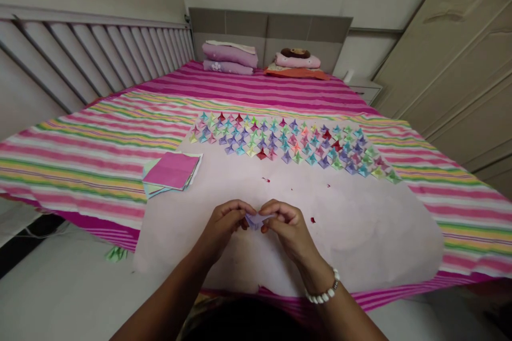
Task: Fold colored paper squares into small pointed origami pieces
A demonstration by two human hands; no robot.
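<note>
A small pale purple folded paper [255,220] is pinched between my two hands, above the near middle of a large white sheet [372,224]. My left hand [226,222] grips its left side with thumb and fingertips. On the other side, my right hand [287,225] holds the right edge the same way, a white beaded bracelet [326,292] on the wrist. Fingers cover much of the paper, so its full shape is hidden. Beyond the hands, many folded paper pieces [286,157] in several colours stand in rows across the sheet's far part.
Left of my hands lies a stack of square paper [172,169], pink on top. Small dark red scraps [313,220] dot the white sheet. A striped cover [100,141] spreads over the bed; folded bedding [230,56] sits by the headboard. Green paper [116,253] lies on the floor.
</note>
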